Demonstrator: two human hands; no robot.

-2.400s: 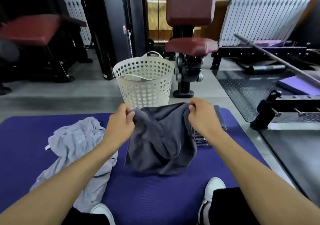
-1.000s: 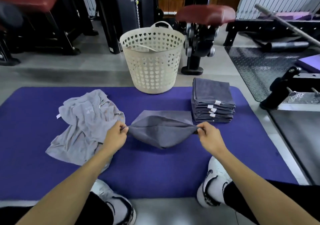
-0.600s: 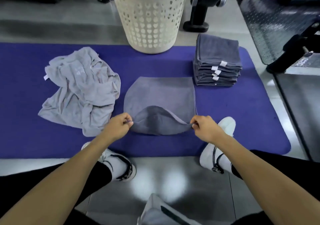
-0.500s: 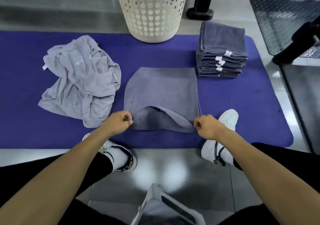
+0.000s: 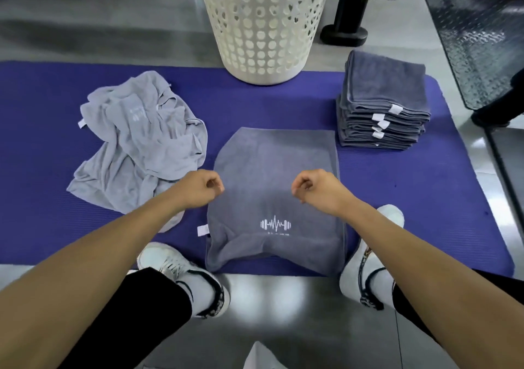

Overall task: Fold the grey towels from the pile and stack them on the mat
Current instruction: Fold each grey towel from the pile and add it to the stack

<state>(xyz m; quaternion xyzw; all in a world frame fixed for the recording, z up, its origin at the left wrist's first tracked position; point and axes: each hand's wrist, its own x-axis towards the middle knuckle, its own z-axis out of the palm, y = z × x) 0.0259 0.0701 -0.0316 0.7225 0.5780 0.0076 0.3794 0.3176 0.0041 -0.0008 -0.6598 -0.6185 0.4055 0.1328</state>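
We have let go of the dark grey towel (image 5: 273,198): half a second ago we pinched its near corners, and now it lies spread flat at mid-frame on the purple mat (image 5: 425,212), logo up. Our left hand (image 5: 202,188) and right hand (image 5: 314,188) hover above it, fingers curled, holding nothing. It looks ready for folding, then the folded stack (image 5: 382,104) at upper right; the crumpled pile (image 5: 139,144) waits at left.

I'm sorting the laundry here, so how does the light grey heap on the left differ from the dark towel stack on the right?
The light grey heap lies crumpled and spread out; the dark towel stack is neatly folded and squared. The heap is paler, the stack charcoal. The heap sits low; the stack rises in layers. Both rest on the purple mat.
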